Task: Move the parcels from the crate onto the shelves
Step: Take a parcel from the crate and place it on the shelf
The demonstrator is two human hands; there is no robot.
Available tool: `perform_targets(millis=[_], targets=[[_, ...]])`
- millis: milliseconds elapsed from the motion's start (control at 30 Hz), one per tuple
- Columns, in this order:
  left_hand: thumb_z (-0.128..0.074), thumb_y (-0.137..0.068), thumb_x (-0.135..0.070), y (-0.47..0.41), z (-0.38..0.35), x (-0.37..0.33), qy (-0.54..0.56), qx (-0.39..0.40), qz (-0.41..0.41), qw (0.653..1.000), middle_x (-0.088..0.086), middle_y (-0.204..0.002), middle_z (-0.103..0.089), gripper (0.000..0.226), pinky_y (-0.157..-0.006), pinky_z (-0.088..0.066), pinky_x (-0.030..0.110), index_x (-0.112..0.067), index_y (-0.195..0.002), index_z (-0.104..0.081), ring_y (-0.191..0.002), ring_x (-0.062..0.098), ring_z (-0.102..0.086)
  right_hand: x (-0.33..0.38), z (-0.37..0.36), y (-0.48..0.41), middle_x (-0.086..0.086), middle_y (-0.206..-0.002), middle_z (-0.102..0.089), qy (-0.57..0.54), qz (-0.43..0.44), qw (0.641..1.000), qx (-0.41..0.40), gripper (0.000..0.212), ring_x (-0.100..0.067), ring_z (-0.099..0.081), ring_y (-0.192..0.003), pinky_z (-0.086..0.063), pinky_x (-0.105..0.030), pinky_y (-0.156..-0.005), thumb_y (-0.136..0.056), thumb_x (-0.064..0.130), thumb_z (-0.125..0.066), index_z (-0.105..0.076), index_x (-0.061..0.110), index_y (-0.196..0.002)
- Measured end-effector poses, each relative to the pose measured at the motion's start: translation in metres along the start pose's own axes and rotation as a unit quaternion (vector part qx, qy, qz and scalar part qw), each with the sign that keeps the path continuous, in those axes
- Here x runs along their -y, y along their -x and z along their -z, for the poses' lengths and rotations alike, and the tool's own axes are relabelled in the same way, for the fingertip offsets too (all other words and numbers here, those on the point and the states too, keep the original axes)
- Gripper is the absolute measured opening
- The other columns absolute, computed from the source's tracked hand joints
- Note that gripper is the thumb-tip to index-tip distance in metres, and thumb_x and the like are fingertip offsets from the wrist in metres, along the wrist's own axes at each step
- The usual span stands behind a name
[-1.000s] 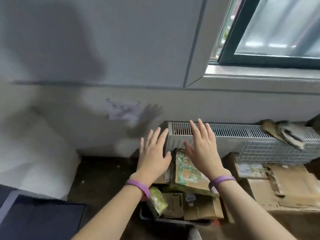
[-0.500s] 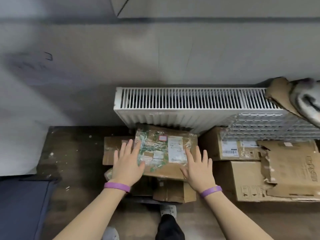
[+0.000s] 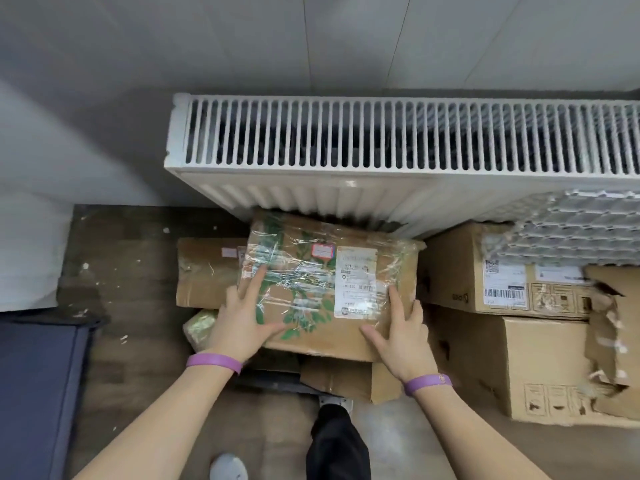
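Observation:
A flat brown parcel (image 3: 322,289), wrapped in clear tape with green leaf print and a white label, lies on top of the pile in the dark crate (image 3: 270,381). My left hand (image 3: 242,320) clasps its near left corner, thumb and forefinger on top. My right hand (image 3: 401,330) clasps its near right corner, fingers spread along the edge. The parcel still rests on the pile. Under it I see a brown box (image 3: 207,275), a yellow-green bag (image 3: 199,327) and a small carton (image 3: 346,379). No shelves are in view.
A white radiator (image 3: 381,143) runs along the wall just behind the crate. Stacked cardboard boxes (image 3: 512,358) and a wire grid (image 3: 568,230) stand to the right. A dark blue surface (image 3: 34,393) is at the left. My leg (image 3: 336,441) is below the crate.
My view dropped from the window and wall to the crate. Both hands came down from the air onto the top parcel and slid out to its near corners.

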State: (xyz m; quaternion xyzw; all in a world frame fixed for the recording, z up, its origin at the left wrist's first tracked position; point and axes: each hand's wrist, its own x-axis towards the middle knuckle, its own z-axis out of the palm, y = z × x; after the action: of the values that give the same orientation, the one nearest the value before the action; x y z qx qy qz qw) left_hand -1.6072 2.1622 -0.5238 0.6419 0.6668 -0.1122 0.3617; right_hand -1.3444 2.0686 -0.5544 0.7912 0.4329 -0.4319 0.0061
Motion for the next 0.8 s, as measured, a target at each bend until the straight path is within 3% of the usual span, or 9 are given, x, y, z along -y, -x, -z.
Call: perform_targets(millis=[100,200,367,533,667,800], targets=[[-0.079,-0.067,-0.049,0.013,0.006,0.000,0.037,-0.016,0.001,0.999,0.003,-0.128,-0.033,0.110,-0.084,-0.051,0.035,-0.054,-0.143,0.001,-0.094,0.022,-0.056,-0.001,0.009,0.013,-0.016,-0.158,-0.008,-0.058,0.017,0.998,-0.001,0.091,-0.044,-0.029,-0.136,-0.035,-0.051,-0.109,-0.081,0.059,-0.065,-0.009,0.044,-0.150],[-0.080,-0.067,-0.045,0.038,0.018,0.001,0.079,-0.024,0.012,0.997,0.002,-0.136,-0.032,0.108,-0.087,-0.044,0.027,-0.049,-0.146,-0.006,-0.095,0.013,-0.051,0.009,0.018,0.035,-0.014,-0.157,-0.011,-0.026,0.035,0.999,-0.017,0.087,-0.044,-0.033,-0.133,-0.036,-0.051,-0.107,-0.082,0.061,-0.063,-0.011,0.045,-0.150],[-0.079,-0.069,-0.040,0.105,0.060,0.011,0.127,-0.070,0.041,0.989,-0.004,-0.136,-0.031,0.102,-0.098,-0.045,0.037,-0.053,-0.143,-0.010,-0.119,0.021,-0.047,0.046,0.031,0.092,0.003,-0.160,-0.009,0.026,0.104,0.994,-0.035,0.072,-0.043,-0.039,-0.127,-0.040,-0.049,-0.100,-0.087,0.065,-0.050,-0.011,0.053,-0.146],[-0.078,-0.072,-0.032,0.183,0.121,0.030,0.169,-0.166,0.053,0.970,-0.004,-0.142,-0.025,0.099,-0.104,-0.041,0.042,-0.055,-0.141,-0.012,-0.124,0.026,-0.044,0.111,0.048,0.154,0.006,-0.162,0.001,0.045,0.173,0.981,-0.079,0.092,-0.039,-0.033,-0.135,-0.041,-0.049,-0.102,-0.077,0.074,-0.055,-0.005,0.049,-0.150],[-0.075,-0.077,-0.032,0.254,0.160,0.061,0.217,-0.235,0.082,0.944,-0.003,-0.142,-0.019,0.096,-0.104,-0.039,0.046,-0.056,-0.142,-0.008,-0.126,0.032,-0.041,0.183,0.065,0.203,0.005,-0.162,-0.005,0.066,0.268,0.955,-0.103,0.089,-0.037,-0.033,-0.134,-0.040,-0.050,-0.102,-0.076,0.070,-0.061,-0.013,0.051,-0.149],[-0.076,-0.075,-0.033,0.333,0.190,0.105,0.303,-0.331,0.082,0.890,-0.012,-0.126,-0.019,0.099,-0.101,-0.036,0.036,-0.059,-0.140,-0.007,-0.129,0.024,-0.036,0.261,0.069,0.260,0.006,-0.160,-0.019,0.086,0.376,0.914,-0.125,0.081,-0.037,-0.040,-0.128,-0.042,-0.049,-0.100,-0.074,0.065,-0.068,-0.030,0.052,-0.144]])
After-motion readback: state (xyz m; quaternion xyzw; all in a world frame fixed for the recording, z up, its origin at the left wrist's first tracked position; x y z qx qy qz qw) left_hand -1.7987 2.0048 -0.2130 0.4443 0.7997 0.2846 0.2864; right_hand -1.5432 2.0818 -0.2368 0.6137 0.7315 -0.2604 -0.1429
